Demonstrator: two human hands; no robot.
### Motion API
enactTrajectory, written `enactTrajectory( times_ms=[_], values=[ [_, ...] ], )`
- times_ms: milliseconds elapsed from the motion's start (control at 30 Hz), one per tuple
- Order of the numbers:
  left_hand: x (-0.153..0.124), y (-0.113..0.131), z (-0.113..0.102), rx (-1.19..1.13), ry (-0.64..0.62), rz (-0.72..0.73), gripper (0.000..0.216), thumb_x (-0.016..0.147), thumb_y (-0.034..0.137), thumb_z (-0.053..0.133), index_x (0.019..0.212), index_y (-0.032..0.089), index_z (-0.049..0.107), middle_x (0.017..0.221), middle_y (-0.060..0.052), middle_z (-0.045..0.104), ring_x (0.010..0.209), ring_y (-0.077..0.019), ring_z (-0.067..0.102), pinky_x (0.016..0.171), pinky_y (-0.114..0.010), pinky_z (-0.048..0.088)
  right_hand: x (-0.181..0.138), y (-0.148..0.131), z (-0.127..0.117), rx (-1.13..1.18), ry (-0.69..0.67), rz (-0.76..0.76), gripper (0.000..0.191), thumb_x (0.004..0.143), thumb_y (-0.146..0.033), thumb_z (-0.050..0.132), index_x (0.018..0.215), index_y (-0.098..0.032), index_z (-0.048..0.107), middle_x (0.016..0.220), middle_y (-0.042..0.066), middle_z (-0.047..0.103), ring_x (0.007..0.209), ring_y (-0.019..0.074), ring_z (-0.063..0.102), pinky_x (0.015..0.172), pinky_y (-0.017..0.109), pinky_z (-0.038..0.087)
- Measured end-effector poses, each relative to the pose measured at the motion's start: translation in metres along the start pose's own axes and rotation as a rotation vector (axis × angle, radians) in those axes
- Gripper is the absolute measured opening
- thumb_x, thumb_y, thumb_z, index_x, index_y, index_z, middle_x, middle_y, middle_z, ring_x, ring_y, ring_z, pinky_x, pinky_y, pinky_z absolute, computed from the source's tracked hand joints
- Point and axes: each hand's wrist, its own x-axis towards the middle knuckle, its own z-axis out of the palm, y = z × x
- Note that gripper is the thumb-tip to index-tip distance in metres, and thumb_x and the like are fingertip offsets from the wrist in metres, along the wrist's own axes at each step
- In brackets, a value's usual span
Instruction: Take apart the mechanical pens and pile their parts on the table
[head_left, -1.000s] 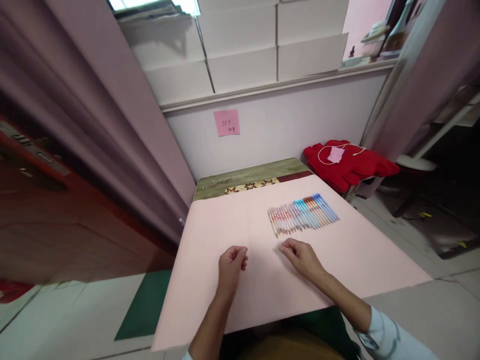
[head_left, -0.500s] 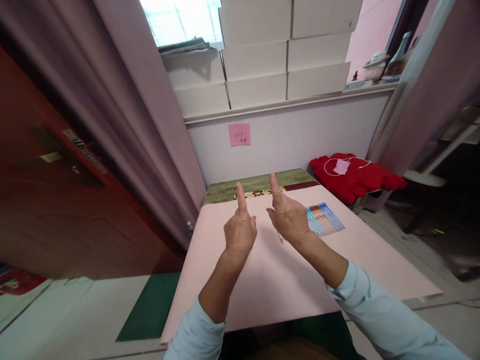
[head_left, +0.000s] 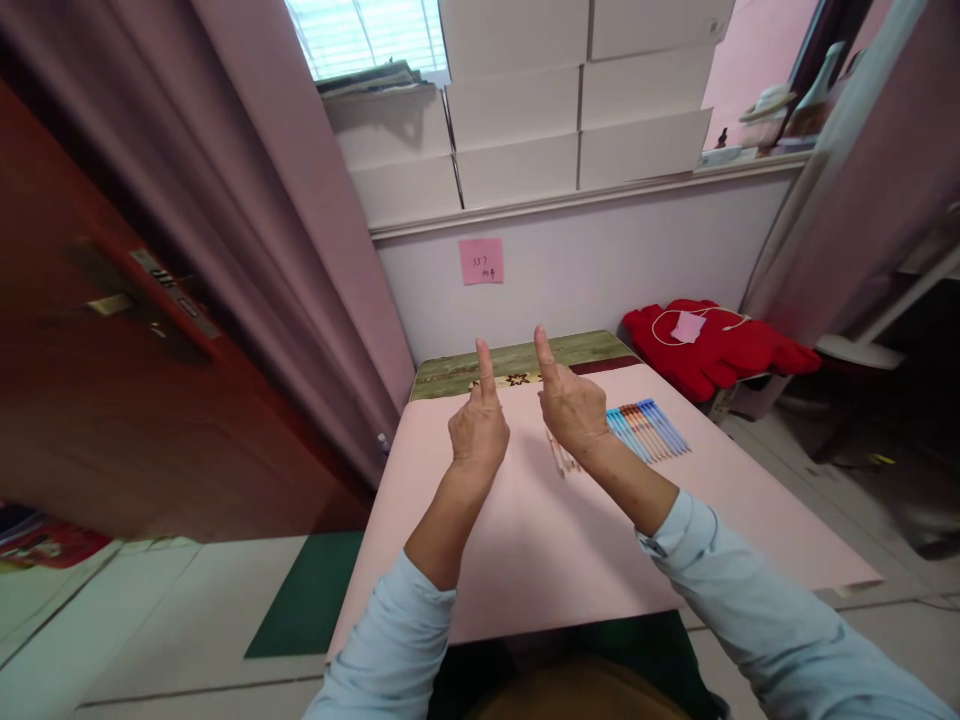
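Above the pink table cover [head_left: 517, 560], my left hand [head_left: 478, 428] is raised with its index finger stretched up and the other fingers folded. My right hand [head_left: 574, 405] is held beside it, a small gap between them, its index finger also pointing up and the rest curled. I see nothing in either hand. Behind my right hand and wrist lies a row of slim pens [head_left: 649, 430], in blues and browns, side by side on the cover. Several paler pens [head_left: 562, 458] at the row's left end are partly hidden by that hand.
The table's far edge shows a green wood-pattern strip [head_left: 517, 355]. On the wall hangs a pink note [head_left: 481, 261] with handwriting. A red cloth [head_left: 720, 345] with a white cord lies at the right. A curtain [head_left: 300, 220] and a reddish door [head_left: 90, 400] stand left.
Both thumbs, which stuck out before, are now tucked in. My hands have risen slightly and drawn a bit closer at the fingertips. More of the pale pens show.
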Motion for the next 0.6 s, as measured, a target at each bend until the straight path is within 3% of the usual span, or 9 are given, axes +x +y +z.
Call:
enactTrajectory(
  times_ms=[167, 233, 333, 367, 467, 600],
  values=[
    [-0.005, -0.016, 0.021, -0.334, 0.063, 0.017, 0.086, 0.079, 0.015, 0.064, 0.153, 0.023, 0.022, 0.095, -0.010, 0.070, 0.071, -0.0210, 0.062, 0.071, -0.031, 0.047, -0.007, 0.010, 0.003, 0.078, -0.094, 0.038, 0.081, 0.088, -0.018, 0.051, 0.156, -0.019, 0.007, 0.098, 0.009, 0.069, 0.073, 0.0192, 0.059, 0.065, 0.029, 0.043],
    [-0.019, -0.036, 0.039, -0.429, 0.001, 0.022, 0.082, 0.077, 0.017, 0.067, 0.150, 0.024, 0.031, 0.088, -0.007, 0.069, 0.073, -0.0213, 0.063, 0.074, -0.031, 0.048, -0.023, 0.023, 0.013, 0.105, -0.184, 0.092, 0.070, 0.090, -0.029, 0.055, 0.153, -0.021, 0.025, 0.104, 0.010, 0.068, 0.079, 0.0199, 0.061, 0.066, 0.029, 0.043],
    [-0.056, -0.076, 0.075, -0.410, -0.159, 0.043, 0.059, 0.082, 0.022, 0.059, 0.140, 0.020, 0.047, 0.094, -0.009, 0.068, 0.084, -0.0229, 0.064, 0.081, -0.034, 0.050, -0.062, 0.046, 0.038, 0.086, -0.422, 0.240, 0.035, 0.094, -0.039, 0.049, 0.122, -0.021, 0.061, 0.107, 0.009, 0.068, 0.081, 0.0197, 0.064, 0.066, 0.028, 0.042],
    [-0.071, -0.089, 0.088, -0.396, -0.183, 0.050, 0.049, 0.083, 0.023, 0.057, 0.132, 0.018, 0.054, 0.100, -0.012, 0.067, 0.091, -0.0247, 0.064, 0.086, -0.037, 0.050, -0.075, 0.052, 0.047, 0.076, -0.524, 0.270, 0.031, 0.095, -0.038, 0.047, 0.111, -0.020, 0.066, 0.104, 0.009, 0.068, 0.082, 0.0196, 0.064, 0.067, 0.028, 0.041],
    [-0.114, -0.118, 0.122, -0.375, -0.186, 0.059, 0.033, 0.085, 0.026, 0.053, 0.114, 0.016, 0.064, 0.113, -0.015, 0.065, 0.112, -0.0302, 0.058, 0.100, -0.048, 0.045, -0.106, 0.056, 0.070, 0.080, -0.698, 0.287, 0.029, 0.096, -0.036, 0.045, 0.100, -0.019, 0.069, 0.104, 0.008, 0.068, 0.086, 0.0185, 0.065, 0.069, 0.027, 0.041],
    [-0.146, -0.130, 0.144, -0.407, -0.126, 0.033, 0.030, 0.087, 0.029, 0.052, 0.111, 0.017, 0.065, 0.122, -0.015, 0.062, 0.119, -0.0301, 0.054, 0.104, -0.051, 0.043, -0.109, 0.038, 0.090, 0.059, -0.747, 0.290, 0.032, 0.097, -0.036, 0.043, 0.105, -0.017, 0.067, 0.110, 0.012, 0.068, 0.093, 0.0205, 0.066, 0.076, 0.029, 0.043]
  ],
)
